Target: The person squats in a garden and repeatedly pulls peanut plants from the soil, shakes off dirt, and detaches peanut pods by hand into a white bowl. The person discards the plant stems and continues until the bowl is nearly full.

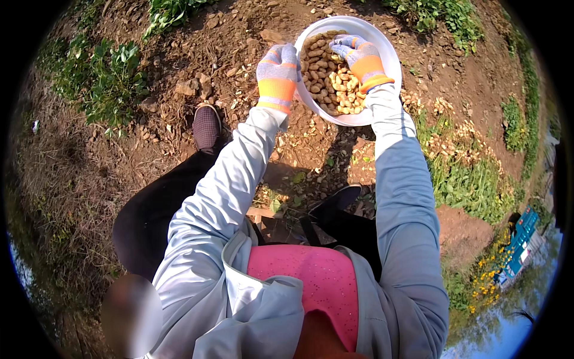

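A white plastic bucket [385, 40] is held out ahead of me, with many unshelled peanuts [320, 74] inside. My left hand [276, 72], in a grey and orange knit glove, grips the bucket's left rim. Inside the bucket is my right hand [360, 56], gloved alike, above the peanuts near the far right wall. Its fingers are bent downward over a yellowish bit by the fingertips; whether they hold anything is hidden. Sunlight falls on the nearer peanuts, while shade covers those at the left.
Pulled peanut plants [471, 175] with pods lie in a heap to the right. Leafy plants [119, 72] grow on the left, among stones [190, 86] and dry soil. My shoes [207, 128] rest on the ground below the bucket. A teal structure [520, 244] stands far right.
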The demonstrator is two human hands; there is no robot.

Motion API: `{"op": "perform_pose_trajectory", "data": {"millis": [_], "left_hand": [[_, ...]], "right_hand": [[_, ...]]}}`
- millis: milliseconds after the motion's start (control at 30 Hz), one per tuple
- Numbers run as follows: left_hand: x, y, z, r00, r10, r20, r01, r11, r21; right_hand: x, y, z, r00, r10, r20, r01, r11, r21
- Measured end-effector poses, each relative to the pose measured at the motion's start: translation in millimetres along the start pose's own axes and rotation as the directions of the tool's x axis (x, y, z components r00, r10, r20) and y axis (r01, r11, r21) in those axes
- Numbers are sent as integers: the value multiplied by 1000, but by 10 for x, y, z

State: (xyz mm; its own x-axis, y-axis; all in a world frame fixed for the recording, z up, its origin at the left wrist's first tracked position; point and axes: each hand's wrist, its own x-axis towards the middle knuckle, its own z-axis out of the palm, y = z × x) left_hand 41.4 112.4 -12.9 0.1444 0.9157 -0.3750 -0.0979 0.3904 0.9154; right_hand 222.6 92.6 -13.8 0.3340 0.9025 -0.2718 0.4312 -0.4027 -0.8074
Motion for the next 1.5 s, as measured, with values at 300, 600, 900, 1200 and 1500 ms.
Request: {"op": "perform_pose_trajectory", "data": {"millis": [300, 600, 900, 1200, 1500], "left_hand": [[38, -59, -1, 1000, 10, 2, -10, 994, 112], [-93, 170, 262, 987, 40, 153, -16, 988, -155], [-381, -51, 658, 957, 2, 290, 56, 979, -194], [-458, 187, 673, 971, 80, 225, -70, 996, -51], [-254, -110, 648, 928, 58, 368, -30, 996, -82]], "right_hand": [[244, 154, 356, 969, -241, -60, 188, 870, -457], [-394, -162, -339, 997, 58, -58, -19, 848, 530], [-912, -436, -181, 960, 165, -226, 10, 787, 617], [-1043, -203, 192, 953, 292, -84, 65, 72, 995], [-1066, -226, 0, 982, 151, 115, -144, 195, 970]]}}
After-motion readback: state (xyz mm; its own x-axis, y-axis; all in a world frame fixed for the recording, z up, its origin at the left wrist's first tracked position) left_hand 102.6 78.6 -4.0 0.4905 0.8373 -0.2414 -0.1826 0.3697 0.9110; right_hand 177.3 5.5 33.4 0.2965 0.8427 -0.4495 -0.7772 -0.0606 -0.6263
